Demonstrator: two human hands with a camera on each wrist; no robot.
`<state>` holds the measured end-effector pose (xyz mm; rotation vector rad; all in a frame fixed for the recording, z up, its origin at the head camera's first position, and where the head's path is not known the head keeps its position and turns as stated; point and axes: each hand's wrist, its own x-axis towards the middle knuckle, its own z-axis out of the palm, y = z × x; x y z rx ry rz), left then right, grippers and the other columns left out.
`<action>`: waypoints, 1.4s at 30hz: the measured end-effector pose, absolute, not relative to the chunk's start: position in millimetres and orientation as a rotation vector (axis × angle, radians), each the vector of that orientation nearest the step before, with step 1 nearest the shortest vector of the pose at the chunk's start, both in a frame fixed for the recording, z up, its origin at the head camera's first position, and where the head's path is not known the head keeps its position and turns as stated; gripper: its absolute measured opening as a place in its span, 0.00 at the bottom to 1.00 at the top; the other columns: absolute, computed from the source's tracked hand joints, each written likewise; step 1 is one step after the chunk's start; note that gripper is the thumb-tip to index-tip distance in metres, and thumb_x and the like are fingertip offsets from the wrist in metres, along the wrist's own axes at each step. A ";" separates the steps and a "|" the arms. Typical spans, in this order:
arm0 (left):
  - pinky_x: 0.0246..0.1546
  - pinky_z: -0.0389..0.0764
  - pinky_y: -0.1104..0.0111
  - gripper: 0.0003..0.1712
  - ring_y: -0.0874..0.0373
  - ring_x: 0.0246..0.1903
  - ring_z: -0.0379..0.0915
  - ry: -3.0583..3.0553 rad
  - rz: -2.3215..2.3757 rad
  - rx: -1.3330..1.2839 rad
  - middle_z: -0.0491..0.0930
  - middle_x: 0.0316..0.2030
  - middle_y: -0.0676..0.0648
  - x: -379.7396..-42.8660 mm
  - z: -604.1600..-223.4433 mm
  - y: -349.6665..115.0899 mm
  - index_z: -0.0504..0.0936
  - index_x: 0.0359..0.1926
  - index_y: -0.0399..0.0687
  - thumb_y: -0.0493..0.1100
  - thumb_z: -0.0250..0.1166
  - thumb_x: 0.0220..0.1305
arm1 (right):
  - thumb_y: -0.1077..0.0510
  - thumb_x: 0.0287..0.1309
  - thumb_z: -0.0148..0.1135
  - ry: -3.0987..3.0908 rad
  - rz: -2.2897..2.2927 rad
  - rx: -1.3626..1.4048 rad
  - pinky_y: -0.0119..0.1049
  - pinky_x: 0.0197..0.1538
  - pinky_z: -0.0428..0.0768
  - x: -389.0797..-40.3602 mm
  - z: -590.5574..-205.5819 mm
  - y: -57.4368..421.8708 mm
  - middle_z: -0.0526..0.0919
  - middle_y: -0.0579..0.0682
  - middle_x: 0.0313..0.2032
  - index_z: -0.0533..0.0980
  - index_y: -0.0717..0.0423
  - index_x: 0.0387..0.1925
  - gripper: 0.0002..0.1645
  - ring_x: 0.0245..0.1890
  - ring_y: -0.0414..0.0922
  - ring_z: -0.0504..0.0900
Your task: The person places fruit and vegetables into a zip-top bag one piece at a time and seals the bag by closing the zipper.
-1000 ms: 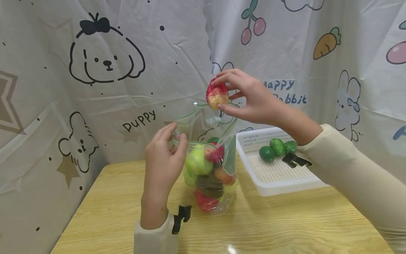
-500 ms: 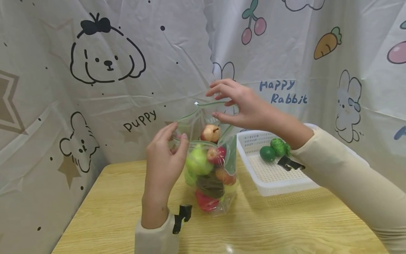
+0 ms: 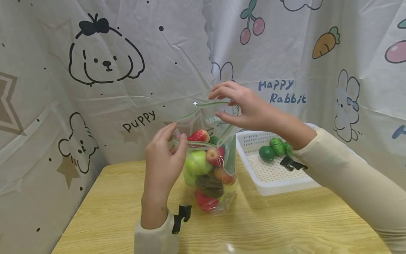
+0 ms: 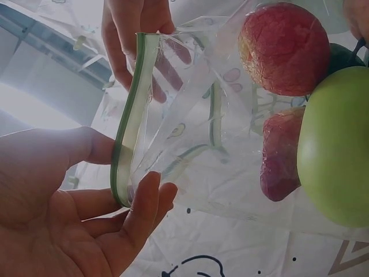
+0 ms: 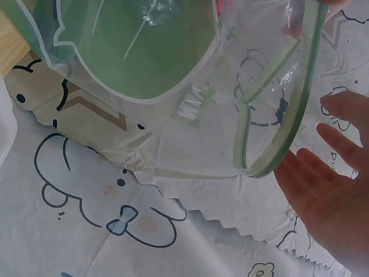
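Observation:
A clear zip bag (image 3: 231,158) with a green rim stands on the table, its mouth spread wide. My left hand (image 3: 163,157) holds the rim at the left, thumb and fingers on either side of it, as the left wrist view (image 4: 86,196) shows. Inside, a red-and-yellow fruit (image 3: 200,135) lies on top, above a green apple (image 3: 198,163), a small red fruit (image 3: 215,156) and several other fruits. At the far right of the bag mouth, my right hand (image 3: 245,106) hovers with fingers spread and nothing in them, beside the rim (image 5: 297,127) in the right wrist view.
A white perforated basket (image 3: 264,188) stands to the right of the bag, with several green fruits (image 3: 267,153) in it. The wooden table (image 3: 269,225) meets a printed curtain (image 3: 127,95) behind and at the left.
My right hand has let go of the red-and-yellow fruit, which has dropped into the bag and settled leftward on top. The left hand stays on the rim.

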<state>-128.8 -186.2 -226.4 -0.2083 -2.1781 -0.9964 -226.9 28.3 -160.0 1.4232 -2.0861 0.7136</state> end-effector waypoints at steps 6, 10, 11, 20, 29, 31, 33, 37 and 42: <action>0.31 0.85 0.63 0.24 0.54 0.45 0.71 -2.174 -0.997 -0.213 0.75 0.58 0.42 -128.2 -226.9 -186.8 0.74 0.58 0.38 0.44 0.58 0.62 | 0.61 0.54 0.62 -2.116 0.693 1.336 0.49 0.44 0.84 -230.8 -161.2 39.7 0.75 0.59 0.54 0.75 0.60 0.49 0.19 0.52 0.49 0.74; 0.31 0.85 0.63 0.24 0.54 0.45 0.71 -2.169 -0.995 -0.222 0.75 0.58 0.42 -128.1 -226.4 -187.1 0.74 0.58 0.38 0.44 0.58 0.62 | 0.59 0.55 0.61 -2.188 0.668 1.248 0.50 0.42 0.85 -240.2 -167.8 51.8 0.75 0.58 0.54 0.75 0.59 0.49 0.19 0.50 0.49 0.74; 0.31 0.85 0.63 0.24 0.54 0.45 0.71 -2.167 -0.994 -0.224 0.75 0.58 0.42 -128.1 -226.3 -187.2 0.74 0.58 0.38 0.44 0.58 0.62 | 0.59 0.56 0.61 -2.216 0.668 1.229 0.50 0.42 0.85 -242.9 -170.7 55.0 0.75 0.59 0.54 0.75 0.59 0.49 0.18 0.50 0.49 0.74; 0.31 0.87 0.63 0.24 0.53 0.45 0.71 -2.167 -0.999 -0.231 0.75 0.58 0.42 -128.2 -225.5 -185.6 0.74 0.57 0.38 0.44 0.58 0.62 | 0.48 0.63 0.53 -2.477 0.807 1.030 0.58 0.47 0.82 -261.3 -203.0 87.2 0.71 0.59 0.57 0.72 0.56 0.53 0.22 0.53 0.56 0.72; 0.31 0.87 0.62 0.24 0.53 0.45 0.71 -2.177 -0.992 -0.222 0.75 0.58 0.42 -127.4 -224.2 -186.1 0.74 0.58 0.39 0.44 0.57 0.62 | 0.53 0.60 0.57 -2.717 0.682 0.961 0.59 0.49 0.80 -282.7 -254.0 114.1 0.72 0.67 0.56 0.71 0.60 0.54 0.23 0.49 0.62 0.75; 0.32 0.87 0.62 0.24 0.53 0.45 0.71 -2.184 -0.994 -0.220 0.75 0.58 0.42 -127.0 -223.9 -186.3 0.74 0.58 0.39 0.44 0.57 0.62 | 0.54 0.60 0.57 -2.794 0.679 0.946 0.61 0.51 0.78 -283.8 -265.4 118.5 0.71 0.70 0.56 0.70 0.62 0.55 0.24 0.49 0.63 0.75; 0.32 0.87 0.62 0.24 0.53 0.45 0.71 -2.187 -0.990 -0.217 0.74 0.59 0.42 -126.8 -223.5 -186.6 0.74 0.58 0.39 0.44 0.57 0.62 | 0.54 0.60 0.57 -2.867 0.664 0.918 0.62 0.51 0.77 -284.0 -276.1 121.8 0.70 0.71 0.55 0.69 0.63 0.55 0.25 0.49 0.64 0.74; 0.32 0.87 0.62 0.24 0.54 0.44 0.71 -2.187 -0.984 -0.215 0.75 0.58 0.42 -126.8 -223.3 -187.1 0.74 0.58 0.39 0.44 0.57 0.62 | 0.53 0.59 0.58 -2.971 0.613 0.869 0.64 0.53 0.74 -287.7 -300.5 128.3 0.70 0.72 0.54 0.67 0.65 0.57 0.28 0.52 0.64 0.72; 0.31 0.87 0.63 0.24 0.54 0.44 0.71 -2.187 -0.996 -0.218 0.75 0.58 0.42 -126.9 -224.4 -186.9 0.74 0.58 0.38 0.44 0.57 0.62 | 0.55 0.56 0.61 -3.047 0.523 0.904 0.67 0.58 0.69 -297.4 -332.8 140.3 0.66 0.74 0.58 0.65 0.69 0.58 0.32 0.57 0.68 0.65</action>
